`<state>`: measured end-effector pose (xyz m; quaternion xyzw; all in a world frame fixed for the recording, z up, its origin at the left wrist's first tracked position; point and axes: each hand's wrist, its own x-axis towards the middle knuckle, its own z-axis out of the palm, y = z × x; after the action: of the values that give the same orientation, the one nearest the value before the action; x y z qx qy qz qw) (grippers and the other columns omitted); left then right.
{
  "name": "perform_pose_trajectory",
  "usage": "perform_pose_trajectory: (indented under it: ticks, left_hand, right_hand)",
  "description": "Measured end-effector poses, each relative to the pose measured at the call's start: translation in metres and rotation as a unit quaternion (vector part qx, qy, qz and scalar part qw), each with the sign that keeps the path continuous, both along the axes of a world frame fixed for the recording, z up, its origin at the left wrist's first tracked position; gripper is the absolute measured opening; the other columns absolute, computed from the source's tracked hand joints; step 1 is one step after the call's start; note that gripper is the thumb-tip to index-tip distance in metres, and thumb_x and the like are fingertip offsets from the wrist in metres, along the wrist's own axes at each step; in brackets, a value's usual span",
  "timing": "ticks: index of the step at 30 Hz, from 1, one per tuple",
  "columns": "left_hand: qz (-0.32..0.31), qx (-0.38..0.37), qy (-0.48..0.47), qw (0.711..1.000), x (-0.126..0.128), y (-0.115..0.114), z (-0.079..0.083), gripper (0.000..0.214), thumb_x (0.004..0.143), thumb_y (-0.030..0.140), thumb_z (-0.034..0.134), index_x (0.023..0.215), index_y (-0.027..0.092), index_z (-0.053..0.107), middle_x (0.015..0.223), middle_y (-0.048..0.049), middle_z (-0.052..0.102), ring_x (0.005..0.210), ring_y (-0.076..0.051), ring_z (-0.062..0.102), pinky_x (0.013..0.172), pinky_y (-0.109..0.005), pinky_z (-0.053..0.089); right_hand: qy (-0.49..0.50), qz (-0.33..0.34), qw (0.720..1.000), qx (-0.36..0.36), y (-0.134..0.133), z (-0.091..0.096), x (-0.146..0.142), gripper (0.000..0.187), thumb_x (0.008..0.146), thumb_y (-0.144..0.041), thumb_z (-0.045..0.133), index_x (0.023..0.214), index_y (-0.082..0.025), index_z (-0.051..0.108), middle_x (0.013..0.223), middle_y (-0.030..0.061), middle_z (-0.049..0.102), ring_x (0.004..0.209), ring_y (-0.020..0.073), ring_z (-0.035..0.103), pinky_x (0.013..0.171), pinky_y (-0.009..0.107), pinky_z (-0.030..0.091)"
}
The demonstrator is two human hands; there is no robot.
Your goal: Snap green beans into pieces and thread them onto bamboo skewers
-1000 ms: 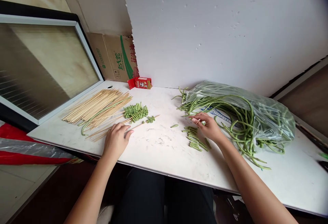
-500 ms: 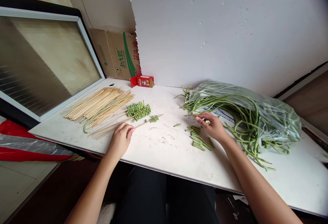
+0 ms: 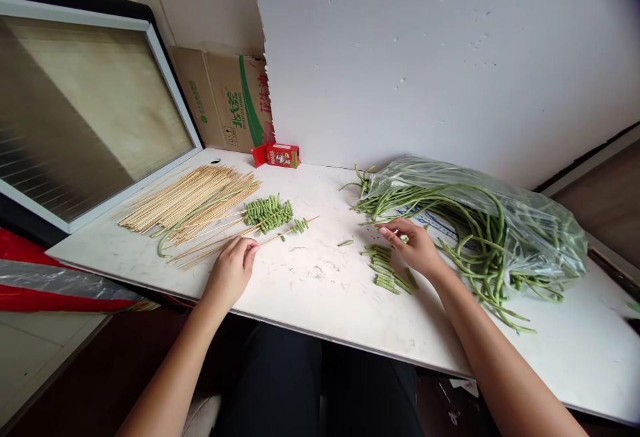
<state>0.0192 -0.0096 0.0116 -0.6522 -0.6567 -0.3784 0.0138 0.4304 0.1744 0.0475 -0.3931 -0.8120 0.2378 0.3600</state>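
- Left hand (image 3: 233,269), lower left of centre: fingers closed on a thin skewer (image 3: 273,238) — green bean pieces (image 3: 300,225) sit near its tip.
- Right hand (image 3: 414,247), right of centre: fingers curled — whether gripping anything, I cannot tell; cut beans (image 3: 385,270) lie just beside it.
- Loaded skewers (image 3: 270,213), left of centre.
- Long beans (image 3: 480,223), right, partly bagged.
- Red box (image 3: 283,155), upper left of centre.

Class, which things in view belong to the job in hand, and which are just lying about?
Seem to belong:
skewer in the left hand
skewer pile
loaded skewers
cut beans
long beans
clear bag

Seem just lying about:
red box
carton
framed panel
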Motion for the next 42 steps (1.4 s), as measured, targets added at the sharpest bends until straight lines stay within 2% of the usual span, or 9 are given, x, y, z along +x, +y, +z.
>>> perform_pose_trajectory:
  ticks: [8,14,21,25,28,31,34,37,42]
  left_hand:
    - [-0.01,-0.01,0.005,1.0,0.0,-0.001,-0.001,0.021,0.108,0.031,0.048,0.103,0.022,0.066,0.103,-0.0074,0.069,0.099,-0.026,0.065,0.089,-0.039,0.052]
    - [-0.025,0.001,-0.034,0.999,0.015,-0.001,0.001,0.022,0.107,0.03,0.049,0.104,0.022,0.069,0.103,-0.0076,0.07,0.098,-0.025,0.066,0.086,-0.038,0.054]
    - [-0.028,-0.024,-0.077,0.996,0.03,-0.002,0.001,0.019,0.108,0.033,0.05,0.105,0.023,0.066,0.104,-0.0069,0.07,0.087,-0.022,0.068,0.078,-0.035,0.057]
    - [0.01,0.012,-0.09,0.996,0.027,-0.002,0.003,0.017,0.107,0.033,0.051,0.105,0.023,0.065,0.103,-0.0078,0.071,0.089,-0.023,0.07,0.08,-0.036,0.058]
    - [0.043,0.034,-0.088,0.995,0.025,-0.002,0.005,0.016,0.106,0.031,0.052,0.105,0.022,0.066,0.102,-0.0083,0.072,0.092,-0.025,0.07,0.083,-0.038,0.058]
    - [0.071,0.045,-0.099,0.991,0.024,-0.002,0.007,0.016,0.105,0.03,0.052,0.105,0.022,0.066,0.104,-0.009,0.073,0.095,-0.026,0.07,0.083,-0.038,0.059]
    - [0.093,0.056,-0.112,0.988,0.024,-0.003,0.008,0.016,0.105,0.03,0.052,0.106,0.022,0.066,0.106,-0.0096,0.073,0.096,-0.026,0.07,0.08,-0.037,0.058]
    - [0.108,0.057,-0.113,0.986,0.023,-0.003,0.01,0.017,0.105,0.029,0.052,0.105,0.021,0.067,0.107,-0.0098,0.073,0.093,-0.026,0.069,0.077,-0.037,0.056]
    - [0.11,0.056,-0.112,0.986,0.023,-0.004,0.013,0.016,0.104,0.027,0.052,0.104,0.021,0.067,0.105,-0.0094,0.073,0.089,-0.025,0.068,0.076,-0.037,0.054]
  right_hand:
    - [-0.005,-0.003,1.0,-0.009,0.0,-0.002,0.002,0.039,0.098,-0.058,0.066,0.106,-0.024,0.083,0.102,0.0098,0.079,0.088,0.0245,0.068,0.073,0.036,0.051]
    - [0.034,0.004,0.999,-0.035,-0.002,0.001,-0.001,0.036,0.092,-0.058,0.073,0.102,-0.025,0.084,0.103,0.0097,0.082,0.091,0.0265,0.073,0.076,0.037,0.056]
    - [0.074,-0.048,0.989,-0.119,-0.029,0.006,-0.026,0.045,0.089,-0.065,0.073,0.101,-0.022,0.08,0.109,0.0124,0.082,0.081,0.0251,0.074,0.073,0.038,0.058]
    - [0.099,-0.01,0.987,-0.126,-0.044,0.016,-0.05,0.041,0.097,-0.058,0.065,0.116,-0.022,0.07,0.099,0.0101,0.079,0.089,0.0243,0.072,0.075,0.035,0.057]
    - [0.068,0.029,0.991,-0.113,-0.05,0.024,-0.076,0.038,0.106,-0.046,0.048,0.132,-0.022,0.063,0.085,0.0044,0.072,0.079,0.0213,0.067,0.071,0.033,0.053]
    - [-0.031,0.069,0.993,-0.089,-0.055,0.026,-0.111,0.037,0.104,-0.028,0.039,0.113,-0.021,0.074,0.085,0.0055,0.07,0.08,0.0216,0.065,0.074,0.034,0.05]
    - [-0.121,0.092,0.988,-0.037,-0.061,0.022,-0.152,0.03,0.097,-0.021,0.05,0.104,-0.02,0.079,0.096,0.0087,0.074,0.089,0.0228,0.065,0.085,0.035,0.049]
    - [-0.193,0.049,0.98,-0.006,-0.064,0.016,-0.188,0.02,0.095,-0.034,0.063,0.095,-0.022,0.08,0.088,0.0087,0.071,0.092,0.0253,0.063,0.074,0.032,0.045]
    - [-0.233,0.012,0.972,-0.011,-0.061,0.013,-0.223,0.024,0.09,-0.047,0.074,0.087,-0.023,0.075,0.092,0.0089,0.073,0.098,0.0267,0.062,0.069,0.03,0.042]
